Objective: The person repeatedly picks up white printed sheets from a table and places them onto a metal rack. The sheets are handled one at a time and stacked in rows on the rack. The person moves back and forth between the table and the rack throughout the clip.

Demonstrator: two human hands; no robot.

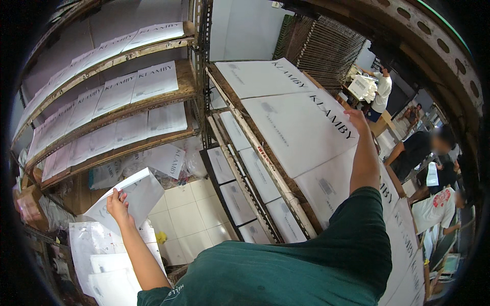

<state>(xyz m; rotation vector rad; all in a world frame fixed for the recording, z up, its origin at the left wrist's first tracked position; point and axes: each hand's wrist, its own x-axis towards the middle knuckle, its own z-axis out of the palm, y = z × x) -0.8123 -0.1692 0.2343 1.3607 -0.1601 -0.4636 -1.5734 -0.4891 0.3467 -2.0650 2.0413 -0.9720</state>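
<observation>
Biggest first: the sloping shelf (276, 178) on my right is covered in white sheets with dark lettering, laid roughly edge to edge. The rack (173, 46) on my left has more like them on three levels. The printed sheet (291, 135) I'm at lies flat on the sloping shelf. A loose pile (112, 265) of white sheets sits low on my left; its support is mostly hidden. The bent-over sheet (145, 191) is in my left hand (118, 206), fingers closed on it; one layer or several, can't tell. Right hand (356, 119) is at the far right edge of the printed sheet, fingers bent; can't tell if pinching or just touching.

My read: the step is handling sheets at the shelf; laying or lifting, unclear. The next move calls for a clean edge grip with the right, no rubbing the lettering, no dragging neighbours.
</observation>
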